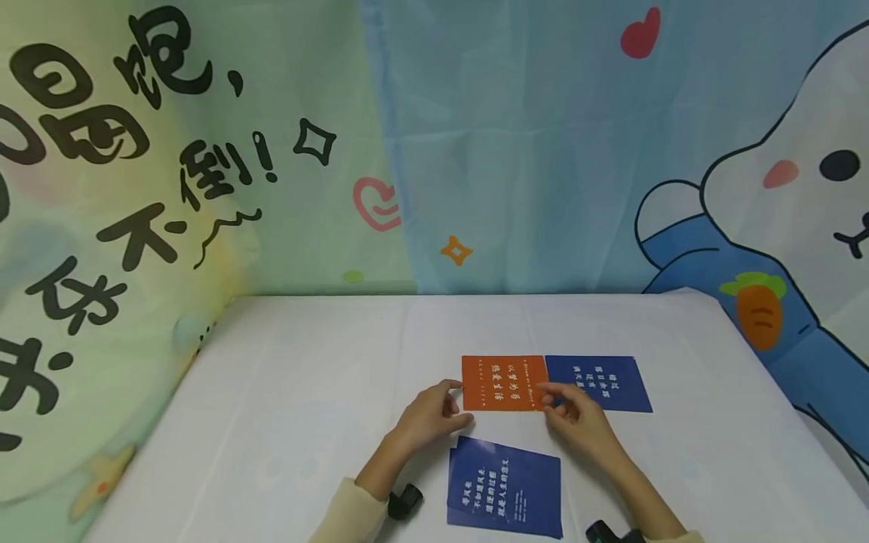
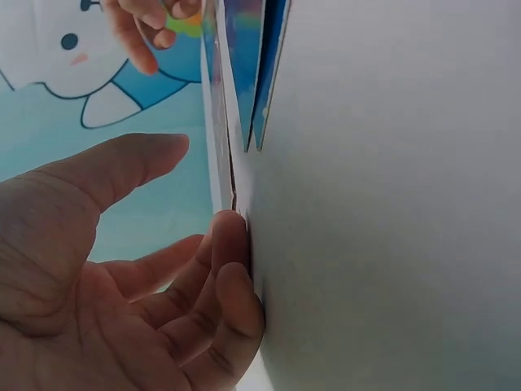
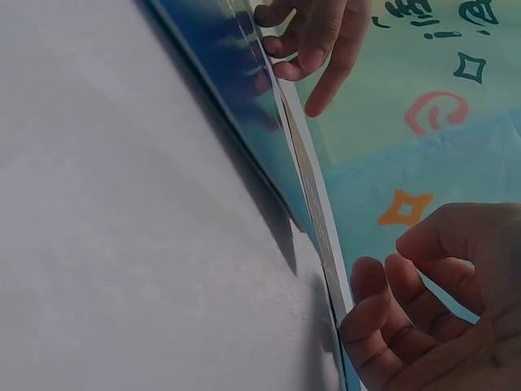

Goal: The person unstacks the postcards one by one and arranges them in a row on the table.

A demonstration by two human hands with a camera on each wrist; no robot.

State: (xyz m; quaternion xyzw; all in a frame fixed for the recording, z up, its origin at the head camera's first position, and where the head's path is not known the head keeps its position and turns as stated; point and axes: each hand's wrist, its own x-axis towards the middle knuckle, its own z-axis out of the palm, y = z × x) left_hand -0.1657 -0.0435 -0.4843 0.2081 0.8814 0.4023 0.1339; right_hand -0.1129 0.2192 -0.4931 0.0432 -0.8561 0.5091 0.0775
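Resting flat on the white table [image 1: 305, 422] is an orange card [image 1: 504, 382] printed with pale characters, and both of my hands sit at its near corners. My left hand [image 1: 429, 415] lies at the card's near left corner, fingers loosely bent, their tips touching the card's edge; the left wrist view shows those fingertips [image 2: 232, 236] against the thin card edge where it meets the tabletop, thumb held apart, nothing pinched. My right hand [image 1: 577, 415] is at the card's near right corner, fingers softly curled, with fingertips on or just at that edge; the right wrist view shows the tips [image 3: 366, 281] beside the card's edge, but I cannot tell whether they grip it. Touching the orange card's right side lies a dark blue card [image 1: 604, 381] with white characters, partly covered by my right fingers. Just in front of the orange card, between my two forearms, lies a second dark blue card [image 1: 505, 486], slightly turned. Beyond the orange card, past the table's far edge, hangs a cartoon backdrop [image 1: 475, 151] with a white rabbit and bold black characters.
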